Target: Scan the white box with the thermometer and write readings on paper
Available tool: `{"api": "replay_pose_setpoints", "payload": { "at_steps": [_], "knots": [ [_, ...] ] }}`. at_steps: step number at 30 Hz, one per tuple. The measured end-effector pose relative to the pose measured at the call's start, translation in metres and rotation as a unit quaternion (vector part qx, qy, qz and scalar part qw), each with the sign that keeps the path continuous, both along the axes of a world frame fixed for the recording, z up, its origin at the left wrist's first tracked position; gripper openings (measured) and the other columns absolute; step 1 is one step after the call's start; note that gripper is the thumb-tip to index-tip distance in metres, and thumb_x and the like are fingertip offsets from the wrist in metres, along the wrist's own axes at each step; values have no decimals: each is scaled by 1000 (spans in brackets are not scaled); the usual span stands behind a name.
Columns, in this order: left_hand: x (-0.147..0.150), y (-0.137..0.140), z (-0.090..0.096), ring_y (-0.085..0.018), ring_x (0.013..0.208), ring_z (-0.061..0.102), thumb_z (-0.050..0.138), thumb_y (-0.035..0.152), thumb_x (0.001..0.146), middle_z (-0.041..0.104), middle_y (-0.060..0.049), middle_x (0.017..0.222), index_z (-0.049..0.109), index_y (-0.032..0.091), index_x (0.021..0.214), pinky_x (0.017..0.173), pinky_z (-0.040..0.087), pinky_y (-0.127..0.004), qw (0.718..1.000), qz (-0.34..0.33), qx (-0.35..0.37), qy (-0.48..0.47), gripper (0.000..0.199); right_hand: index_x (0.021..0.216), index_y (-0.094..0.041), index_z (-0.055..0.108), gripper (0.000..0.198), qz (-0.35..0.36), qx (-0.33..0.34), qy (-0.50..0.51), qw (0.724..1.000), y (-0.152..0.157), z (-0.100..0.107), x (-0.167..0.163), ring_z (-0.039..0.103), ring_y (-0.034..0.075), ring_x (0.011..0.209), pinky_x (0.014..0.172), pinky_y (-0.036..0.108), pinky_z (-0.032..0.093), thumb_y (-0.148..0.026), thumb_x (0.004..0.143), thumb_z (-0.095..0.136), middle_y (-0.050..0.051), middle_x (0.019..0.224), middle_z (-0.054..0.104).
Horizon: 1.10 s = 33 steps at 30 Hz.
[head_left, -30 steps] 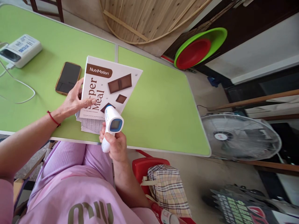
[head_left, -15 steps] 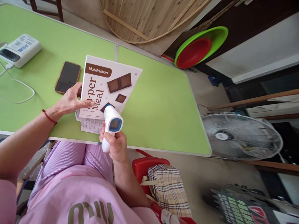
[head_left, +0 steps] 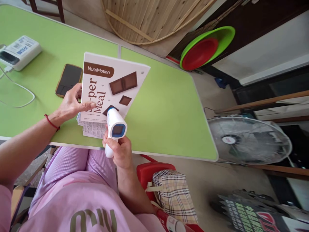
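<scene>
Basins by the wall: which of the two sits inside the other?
The red basin sits nested inside the larger green basin, whose rim shows all round it; both lean by the dark wall beyond the table.

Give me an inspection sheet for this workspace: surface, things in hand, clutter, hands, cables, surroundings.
Surface: green table, seam down its middle.
Things in hand: white box printed NutriMotion, printed leaflet under it, white-and-blue thermometer gun.
Clutter: phone face up, white device at the far left.
Hands: left hand grips the box's edge; right hand grips the gun, aimed at the box.
Cables: white cable runs from the device.
Surroundings: fan, stacked basins, plaid bag on a red stool.
</scene>
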State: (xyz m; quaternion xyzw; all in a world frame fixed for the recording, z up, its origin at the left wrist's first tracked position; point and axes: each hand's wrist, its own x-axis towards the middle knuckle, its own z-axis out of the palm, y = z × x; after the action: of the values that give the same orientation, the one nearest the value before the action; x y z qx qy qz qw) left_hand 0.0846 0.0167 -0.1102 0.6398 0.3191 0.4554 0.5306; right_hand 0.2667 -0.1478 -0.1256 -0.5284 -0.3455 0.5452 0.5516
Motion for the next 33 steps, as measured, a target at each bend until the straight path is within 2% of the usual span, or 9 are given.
{"api": "replay_pose_setpoints", "payload": {
  "at_steps": [4, 8, 11, 15, 19, 22, 25, 28, 33],
  "knots": [
    [1, 2, -4, -38, 109, 72, 97, 62, 60, 74, -12, 114, 59, 21, 122, 86, 63, -48, 1000, 1, 1, -22, 83, 87, -22, 66, 35, -7, 38, 5, 999, 3, 8, -1, 51, 12, 63, 58, 29, 43, -48, 72, 84, -2, 74, 61],
    [5, 5, -10, -39, 121, 66, 96, 64, 61, 67, -15, 126, 60, 21, 123, 94, 61, -50, 998, 35, 54, -23, 84, 96, -25, 64, 39, -103, 113, -95, 984, 9, 16, 21, 56, 14, 65, 60, 29, 48, -49, 72, 84, -1, 80, 66],
    [7, 8, -15, -39, 128, 60, 93, 68, 63, 59, -15, 138, 56, 24, 134, 97, 59, -50, 995, 44, 88, -3, 91, 107, -23, 69, 44, -205, 156, -305, 917, 19, 11, 60, 66, 20, 84, 79, 37, 56, -52, 76, 80, 5, 94, 70],
    [7, 13, -24, -42, 134, 51, 88, 79, 61, 54, -13, 140, 52, 26, 142, 99, 55, -51, 990, 70, 112, 53, 104, 116, -18, 71, 55, -238, 127, -513, 815, 33, -13, 113, 69, 28, 100, 93, 46, 56, -57, 78, 73, 13, 107, 72],
    [7, 17, -30, -44, 138, 44, 87, 83, 55, 53, -15, 141, 55, 26, 138, 99, 54, -49, 984, 91, 132, 75, 105, 107, -19, 73, 42, -243, 33, -577, 779, 37, -36, 137, 70, 30, 99, 94, 48, 55, -48, 76, 76, 12, 105, 76],
    [6, 16, -29, -40, 138, 43, 83, 83, 62, 49, -15, 141, 48, 23, 142, 94, 55, -44, 977, 110, 165, 76, 106, 102, -20, 73, 36, -256, -13, -598, 760, 37, -43, 139, 71, 30, 97, 93, 47, 55, -42, 73, 79, 11, 102, 78],
    [4, 12, -24, -30, 128, 49, 79, 82, 71, 48, -12, 136, 44, 21, 139, 82, 56, -35, 950, 160, 249, 100, 98, 100, -20, 74, 35, -265, -19, -602, 753, 38, -47, 140, 71, 30, 95, 91, 45, 55, -38, 71, 80, 10, 100, 79],
    [4, 5, -14, -16, 97, 57, 79, 71, 82, 56, -7, 119, 48, 21, 125, 67, 52, -27, 906, 196, 355, 125, 72, 101, -20, 75, 35, -266, -6, -609, 747, 39, -51, 143, 72, 30, 95, 90, 44, 56, -38, 72, 79, 10, 100, 79],
    [9, -10, 1, -11, 66, 54, 75, 35, 95, 59, 1, 81, 52, 21, 96, 55, 46, -25, 815, 144, 545, 133, 26, 105, -19, 75, 35, -253, 48, -638, 726, 40, -60, 146, 72, 30, 93, 89, 44, 56, -42, 79, 76, 12, 99, 79]
  ]
}}
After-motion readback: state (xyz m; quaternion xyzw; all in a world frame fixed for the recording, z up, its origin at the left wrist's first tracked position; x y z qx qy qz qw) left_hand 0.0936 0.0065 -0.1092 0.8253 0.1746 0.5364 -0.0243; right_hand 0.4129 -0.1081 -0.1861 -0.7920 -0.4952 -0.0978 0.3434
